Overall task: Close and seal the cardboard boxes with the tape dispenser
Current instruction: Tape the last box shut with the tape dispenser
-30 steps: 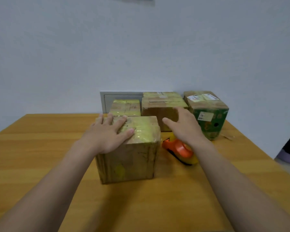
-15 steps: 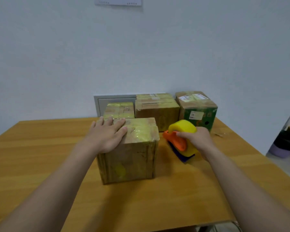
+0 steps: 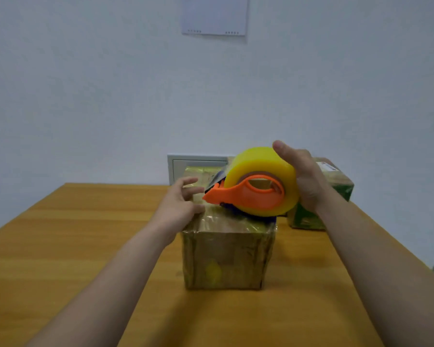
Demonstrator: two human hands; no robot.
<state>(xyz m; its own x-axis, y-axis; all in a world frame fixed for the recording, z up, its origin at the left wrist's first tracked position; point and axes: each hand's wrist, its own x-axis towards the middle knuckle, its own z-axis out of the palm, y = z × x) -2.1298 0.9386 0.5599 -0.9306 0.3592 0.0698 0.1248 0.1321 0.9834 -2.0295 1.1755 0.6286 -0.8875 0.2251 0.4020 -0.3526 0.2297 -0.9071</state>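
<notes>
A brown cardboard box [image 3: 227,259] wrapped in shiny tape stands on the wooden table [image 3: 73,234] in front of me. An orange tape dispenser [image 3: 248,195] with a fat yellow roll is held just above the box's top, its nose pointing left. My right hand [image 3: 302,176] grips the roll from the right side, thumb up over the top. My left hand [image 3: 179,209] rests at the box's top left corner, fingers spread and reaching toward the dispenser's nose.
Behind the dispenser stand more taped boxes, one [image 3: 198,174] at the back and a green printed one [image 3: 336,189] at the right. A grey wall panel [image 3: 183,166] is behind them. A white sheet [image 3: 214,15] hangs on the wall.
My right hand has lifted the dispenser off the table and brought it over the box top. My left hand slid from flat on the top toward its left corner.
</notes>
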